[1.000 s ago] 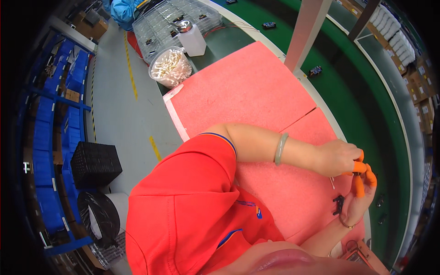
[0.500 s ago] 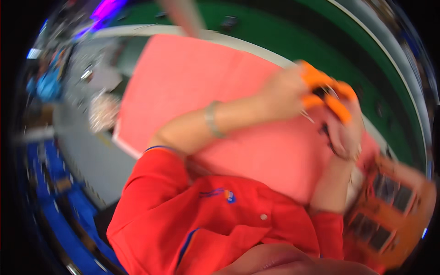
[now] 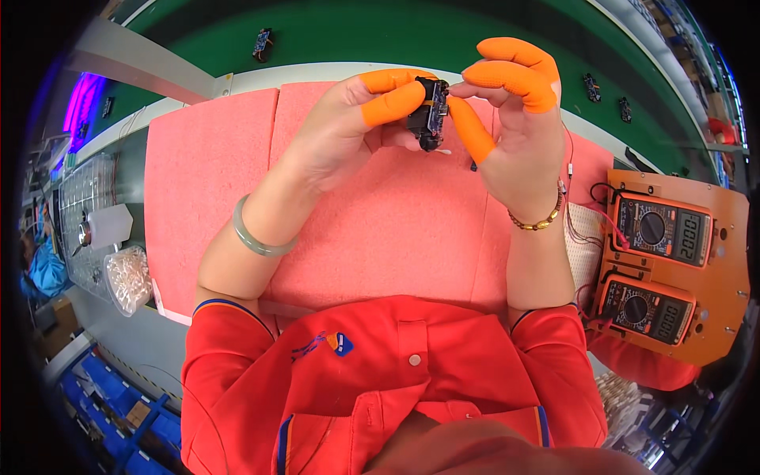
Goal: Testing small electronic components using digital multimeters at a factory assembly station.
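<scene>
Both hands meet above the pink foam mat (image 3: 412,229): the left hand (image 3: 336,138) and right hand (image 3: 518,131), in orange fingertip covers, pinch a small black module (image 3: 428,113) between them. Left, a clear tub (image 3: 127,279) holds pale small parts, probably screws. Beyond, the green belt (image 3: 380,36) runs open.

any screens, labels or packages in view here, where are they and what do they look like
Upper meter screen: right of the pink mat, on an orange panel; small pale rectangle with dark digits.
Lower meter screen: same panel, nearer the person; same look.
Clear bag: far left beside the mat; rounded, full of small pale parts.
White bottle: behind the bag; squat, with a metal top.
</scene>
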### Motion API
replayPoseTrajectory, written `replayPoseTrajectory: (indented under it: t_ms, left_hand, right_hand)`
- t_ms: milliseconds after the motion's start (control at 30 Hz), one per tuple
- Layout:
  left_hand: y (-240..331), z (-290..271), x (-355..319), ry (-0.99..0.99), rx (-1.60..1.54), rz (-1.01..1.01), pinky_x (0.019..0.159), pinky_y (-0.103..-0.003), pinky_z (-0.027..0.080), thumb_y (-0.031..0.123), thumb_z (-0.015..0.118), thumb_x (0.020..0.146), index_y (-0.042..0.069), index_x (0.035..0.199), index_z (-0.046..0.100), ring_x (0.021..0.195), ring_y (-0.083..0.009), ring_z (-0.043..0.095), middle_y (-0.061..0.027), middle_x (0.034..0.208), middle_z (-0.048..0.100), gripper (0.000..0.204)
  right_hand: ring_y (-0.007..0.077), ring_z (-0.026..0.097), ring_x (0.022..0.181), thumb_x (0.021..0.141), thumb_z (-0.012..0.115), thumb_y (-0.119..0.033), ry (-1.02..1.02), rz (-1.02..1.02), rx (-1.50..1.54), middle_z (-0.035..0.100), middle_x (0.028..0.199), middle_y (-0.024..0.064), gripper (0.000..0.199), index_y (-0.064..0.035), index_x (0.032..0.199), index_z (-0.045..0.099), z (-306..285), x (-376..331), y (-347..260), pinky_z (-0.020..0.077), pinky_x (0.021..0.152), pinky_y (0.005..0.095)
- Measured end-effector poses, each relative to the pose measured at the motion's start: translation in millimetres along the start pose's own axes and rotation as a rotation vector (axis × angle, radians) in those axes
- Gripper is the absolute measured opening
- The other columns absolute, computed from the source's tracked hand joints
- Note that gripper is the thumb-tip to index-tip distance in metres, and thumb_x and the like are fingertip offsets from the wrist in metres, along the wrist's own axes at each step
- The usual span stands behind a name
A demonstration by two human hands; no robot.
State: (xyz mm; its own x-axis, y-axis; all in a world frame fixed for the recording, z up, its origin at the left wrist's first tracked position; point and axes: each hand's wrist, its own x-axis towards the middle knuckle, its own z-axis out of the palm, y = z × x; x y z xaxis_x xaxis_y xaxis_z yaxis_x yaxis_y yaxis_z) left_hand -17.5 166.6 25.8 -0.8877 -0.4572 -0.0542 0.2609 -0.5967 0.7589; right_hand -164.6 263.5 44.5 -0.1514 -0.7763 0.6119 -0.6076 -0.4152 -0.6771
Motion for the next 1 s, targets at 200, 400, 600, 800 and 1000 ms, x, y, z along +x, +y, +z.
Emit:
replayPoseTrajectory:
  t_ms: [200, 400, 600, 800, 1000]
  left_hand:
    - [4, 4, -2, 0.027, 0.035, -0.036, 0.061, -0.021, 0.050, 0.017, 0.052, 0.083, -0.001, 0.101, 0.054, 0.068, -0.0127, 0.060, -0.0069, 0.083, 0.059, 0.026]
    - [3, 3, 0, 0.054, 0.058, -0.021, 0.057, -0.021, 0.050, 0.018, 0.052, 0.083, -0.002, 0.100, 0.054, 0.068, -0.0131, 0.060, -0.0076, 0.082, 0.059, 0.026]
    - [4, -3, -2, 0.043, -0.083, -0.053, 0.054, -0.021, 0.051, 0.018, 0.051, 0.083, -0.003, 0.100, 0.054, 0.068, -0.0141, 0.061, -0.0088, 0.082, 0.060, 0.027]
    - [7, -2, -2, 0.007, -0.232, -0.228, 0.048, -0.023, 0.052, 0.020, 0.049, 0.083, -0.004, 0.099, 0.054, 0.065, -0.0150, 0.061, -0.0104, 0.079, 0.060, 0.029]
    - [5, -16, -3, -0.121, -0.213, -0.305, 0.046, -0.023, 0.052, 0.021, 0.049, 0.083, -0.004, 0.101, 0.053, 0.059, -0.0153, 0.061, -0.0104, 0.075, 0.060, 0.032]
  right_hand:
    - [0.0146, 0.055, 0.081, 0.064, 0.057, 0.016, -0.043, -0.078, -0.171, 0.039, 0.109, 0.0108, 0.041, -0.0036, 0.099, 0.048, 0, 2, 0, 0.0466, 0.074, 0.0248]
    - [0.0144, 0.054, 0.079, 0.062, 0.058, 0.016, 0.002, -0.078, -0.126, 0.039, 0.108, 0.0109, 0.040, -0.0051, 0.095, 0.050, 5, 2, -2, 0.0459, 0.073, 0.0250]
    - [0.0158, 0.053, 0.077, 0.060, 0.059, 0.015, 0.038, -0.151, -0.078, 0.041, 0.106, 0.0110, 0.038, -0.0058, 0.091, 0.052, 0, 5, 2, 0.0454, 0.071, 0.0256]
    - [0.0151, 0.052, 0.072, 0.059, 0.060, 0.015, -0.128, -0.207, -0.119, 0.042, 0.108, 0.0114, 0.037, -0.0081, 0.087, 0.054, -2, 5, -5, 0.0441, 0.066, 0.0257]
    - [0.0141, 0.050, 0.068, 0.059, 0.060, 0.015, -0.274, -0.173, -0.034, 0.042, 0.109, 0.0118, 0.036, -0.0092, 0.085, 0.055, -2, 4, -10, 0.0429, 0.062, 0.0253]
